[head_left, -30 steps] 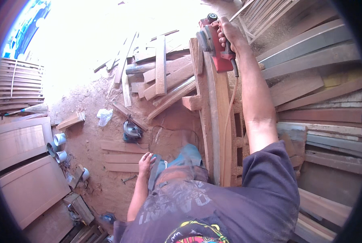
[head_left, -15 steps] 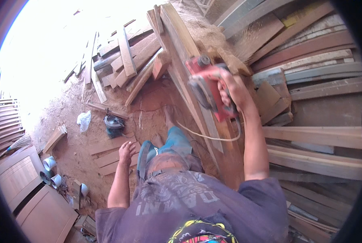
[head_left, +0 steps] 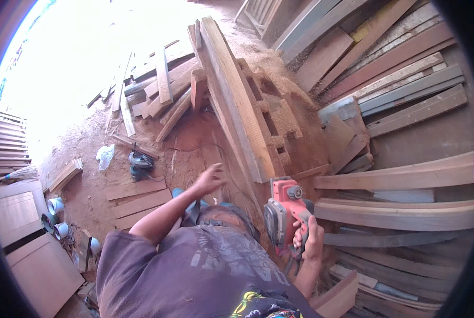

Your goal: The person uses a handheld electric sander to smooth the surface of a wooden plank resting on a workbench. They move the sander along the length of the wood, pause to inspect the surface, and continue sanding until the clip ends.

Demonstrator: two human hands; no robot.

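My right hand (head_left: 312, 239) is wrapped round the rear handle of a red electric hand planer (head_left: 284, 204). The planer is off the near end of a long timber beam (head_left: 240, 98), just to its lower right. My left hand (head_left: 210, 179) reaches over my legs, left of the beam's near end and apart from it. Its fingers are loosely stretched with nothing in them. The beam runs from the near middle to the far top, propped on a stack of wood blocks (head_left: 284, 117) covered in sawdust.
Boards (head_left: 401, 175) are piled along the right side. Offcuts (head_left: 163, 79) lie heaped at the far left of the beam. A circular saw (head_left: 140, 161) and a plastic bag (head_left: 105, 156) rest on the dirt floor. Wooden panels (head_left: 43, 275) and several white cups (head_left: 56, 205) stand at left.
My right hand has drawn the planer back toward me, from on the beam to beyond its near end. My left hand has moved right and a little farther out.
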